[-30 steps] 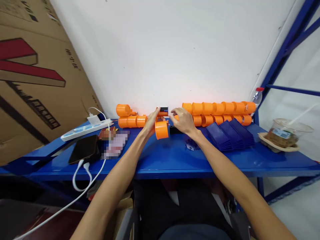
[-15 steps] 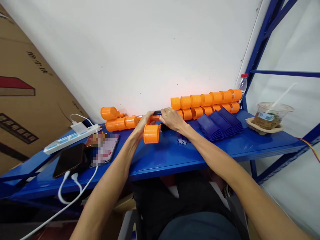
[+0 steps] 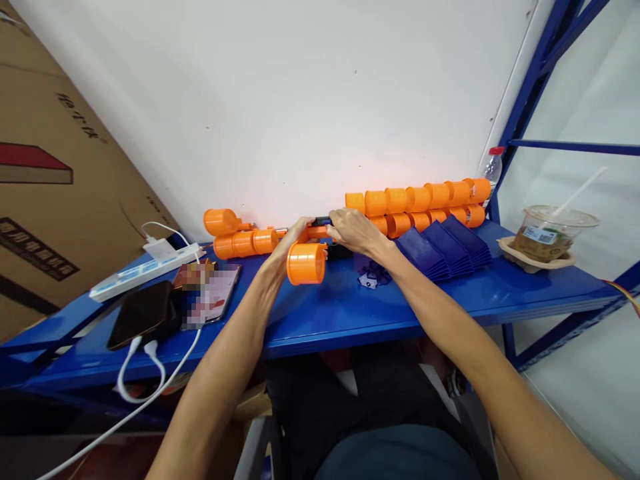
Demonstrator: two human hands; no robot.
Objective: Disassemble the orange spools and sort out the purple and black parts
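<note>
Both hands are on an orange plastic cup-shaped part (image 3: 306, 264) with a straight orange arm behind it, held above the front of the blue table. My left hand (image 3: 294, 240) is closed around the arm, close to the round cup. On the other end, the fingers of my right hand (image 3: 354, 230) are bent over the arm and a dark piece (image 3: 321, 221); exactly what they press is hidden. Small dark blue pieces with a white tag (image 3: 369, 277) lie below my right wrist. Similar orange parts (image 3: 243, 244) are stacked behind my left hand.
Two rows of orange cups (image 3: 417, 199) line the wall at right, with blue flat packets (image 3: 440, 250) before them. A drink cup (image 3: 545, 233) stands in a holder at the table's right end. Left are a power strip (image 3: 145, 272), a black phone (image 3: 140, 317) and white cables.
The held cup has turned slightly, and more of its side faces me. My hands stay on the part, with the right fingers shifted a little. The whole view has moved slightly.
</note>
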